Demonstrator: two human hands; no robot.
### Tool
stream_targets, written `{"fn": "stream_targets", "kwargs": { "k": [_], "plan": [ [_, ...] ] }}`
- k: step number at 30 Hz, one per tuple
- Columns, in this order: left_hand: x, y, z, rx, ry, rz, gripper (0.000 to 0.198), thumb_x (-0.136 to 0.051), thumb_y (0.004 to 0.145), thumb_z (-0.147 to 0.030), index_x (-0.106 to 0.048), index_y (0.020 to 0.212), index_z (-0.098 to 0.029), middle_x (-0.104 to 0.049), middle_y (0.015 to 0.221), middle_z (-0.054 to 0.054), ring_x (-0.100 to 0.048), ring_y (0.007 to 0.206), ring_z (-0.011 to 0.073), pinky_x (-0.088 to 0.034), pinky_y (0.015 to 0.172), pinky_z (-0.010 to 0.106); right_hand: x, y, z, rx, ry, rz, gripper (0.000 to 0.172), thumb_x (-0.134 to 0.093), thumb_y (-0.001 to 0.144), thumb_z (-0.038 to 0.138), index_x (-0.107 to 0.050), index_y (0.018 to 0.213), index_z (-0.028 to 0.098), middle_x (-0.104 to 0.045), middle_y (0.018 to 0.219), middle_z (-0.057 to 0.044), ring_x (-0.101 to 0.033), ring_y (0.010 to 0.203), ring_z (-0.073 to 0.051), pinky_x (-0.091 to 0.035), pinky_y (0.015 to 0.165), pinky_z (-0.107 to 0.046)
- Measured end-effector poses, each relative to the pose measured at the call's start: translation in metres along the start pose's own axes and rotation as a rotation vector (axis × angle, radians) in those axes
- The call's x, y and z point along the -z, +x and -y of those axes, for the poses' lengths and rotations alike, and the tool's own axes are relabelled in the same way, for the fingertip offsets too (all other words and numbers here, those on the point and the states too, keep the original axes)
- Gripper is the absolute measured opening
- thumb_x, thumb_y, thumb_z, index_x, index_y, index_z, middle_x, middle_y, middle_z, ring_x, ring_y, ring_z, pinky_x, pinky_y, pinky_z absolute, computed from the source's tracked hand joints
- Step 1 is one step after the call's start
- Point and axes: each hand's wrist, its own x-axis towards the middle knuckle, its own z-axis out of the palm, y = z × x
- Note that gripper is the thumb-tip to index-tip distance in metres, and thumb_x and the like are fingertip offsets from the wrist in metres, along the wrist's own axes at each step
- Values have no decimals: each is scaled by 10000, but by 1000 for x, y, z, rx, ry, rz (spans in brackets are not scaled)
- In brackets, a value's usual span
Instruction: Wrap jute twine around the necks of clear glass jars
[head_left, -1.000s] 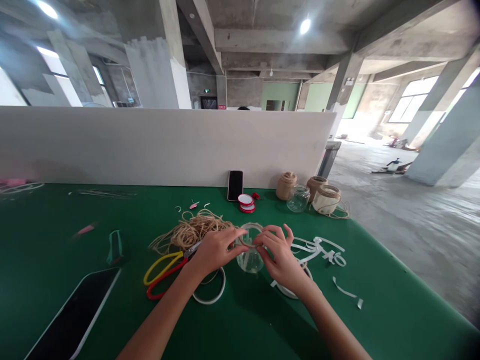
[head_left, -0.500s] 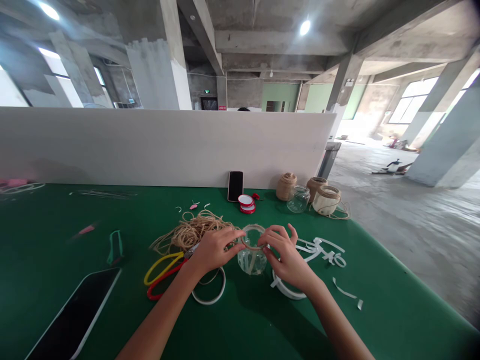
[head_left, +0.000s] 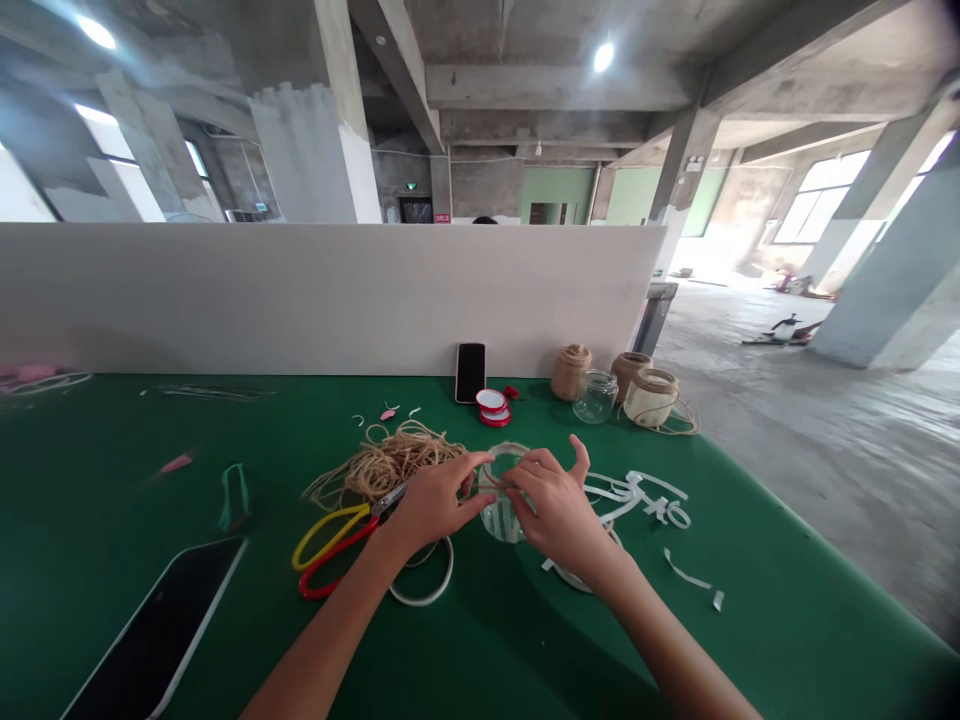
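The left hand (head_left: 442,497) is at the left side of the clear jar (head_left: 496,520), its thumb and forefinger parted beside the mouth and the other fingers curled. A strand of twine (head_left: 491,487) runs at the jar's mouth between the two hands; I cannot tell whether the curled left fingers grip it. The right hand (head_left: 551,497), on the jar's right, pinches the strand between thumb and fingertips, with the little finger raised, and covers part of the jar.

Around the jar, from the left: a tablet (head_left: 157,630) lies well to its left and nearer the person. Scissors (head_left: 381,505) and a heap of twine (head_left: 390,462) are closer on that side, the left hand hiding some of the blades. A white ring (head_left: 422,602) lies left of the jar and nearer the person. Beyond the jar are a phone (head_left: 470,373) and red-edged rolls (head_left: 493,405). To its right, the right wrist partly covers another ring (head_left: 574,580); white strips (head_left: 637,488) lie past it, and a cream jar (head_left: 651,400) stands farther back.
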Motion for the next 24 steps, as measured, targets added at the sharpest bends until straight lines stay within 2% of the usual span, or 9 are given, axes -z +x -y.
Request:
{"fn": "stream_targets", "kwargs": {
  "k": [3, 6, 8, 10, 12, 15, 19, 21, 24],
  "plan": [
    [1, -2, 2, 33, -64, 46, 458, -478, 863, -352, -372, 1298, -251, -570, 720, -27, -549, 603, 133, -417, 557, 213, 5, 3, -8, -61, 49, -28, 188, -467, 798, 113, -606, 807, 239, -646, 770, 17, -536, 932, -196, 44, 1002, -592],
    [3, -3, 14, 83, -125, 32, 481, -428, 876, -269, -308, 1339, -223, -587, 733, -18, -559, 604, 134, -433, 573, 218, 14, 5, -19, -179, 143, -28, 160, -479, 803, 176, -625, 785, 240, -651, 812, -9, -545, 938, -221, -62, 983, -613],
    [4, -5, 27, 106, -90, 34, 363, -400, 880, -255, -446, 1239, -222, -611, 754, -3, -566, 604, 136, -435, 562, 217, 21, 3, -26, -238, 194, -28, 158, -481, 813, 235, -637, 794, 232, -653, 862, -38, -551, 949, -241, -129, 975, -608],
    [6, -6, 40, 121, -11, 24, 248, -397, 877, -267, -607, 1001, -225, -639, 820, 15, -587, 658, 146, -445, 585, 223, 29, 0, -32, -263, 216, -33, 174, -475, 824, 272, -644, 821, 232, -650, 911, -51, -553, 965, -251, -161, 974, -598],
    [10, -5, 51, 150, 36, -23, 259, -399, 873, -288, -647, 857, -211, -648, 890, 35, -603, 750, 170, -455, 621, 235, 36, -4, -37, -267, 203, -40, 179, -474, 828, 280, -648, 841, 241, -647, 932, -46, -551, 978, -253, -165, 976, -593],
    [25, 1, 57, 218, 65, -115, 316, -344, 902, -315, -637, 878, -200, -655, 884, 48, -610, 767, 182, -451, 586, 229, 40, -9, -39, -260, 146, -74, 183, -473, 823, 260, -655, 824, 242, -648, 889, -35, -554, 969, -246, -170, 980, -577],
    [65, 23, 36, 274, 39, -320, 332, -313, 934, -362, -581, 864, -178, -647, 783, 38, -604, 637, 144, -440, 529, 198, 39, -10, -34, -265, 136, -99, 186, -468, 820, 246, -654, 819, 237, -648, 858, -29, -559, 956, -242, -187, 972, -566],
    [87, 36, 13, 197, -61, -432, 322, -305, 946, -359, -559, 882, -171, -644, 813, 33, -595, 594, 110, -457, 539, 186, 38, -9, -29, -282, 171, -98, 184, -469, 825, 252, -651, 842, 240, -646, 866, -29, -556, 961, -243, -187, 968, -564],
    [112, 50, -22, 16, -56, -590, 283, -304, 959, -313, -544, 935, -164, -632, 957, 53, -618, 797, 126, -496, 718, 237, 36, -7, -22, -288, 222, -124, 175, -471, 832, 252, -645, 846, 241, -644, 881, -31, -544, 975, -240, -194, 968, -542]
  ]
}}
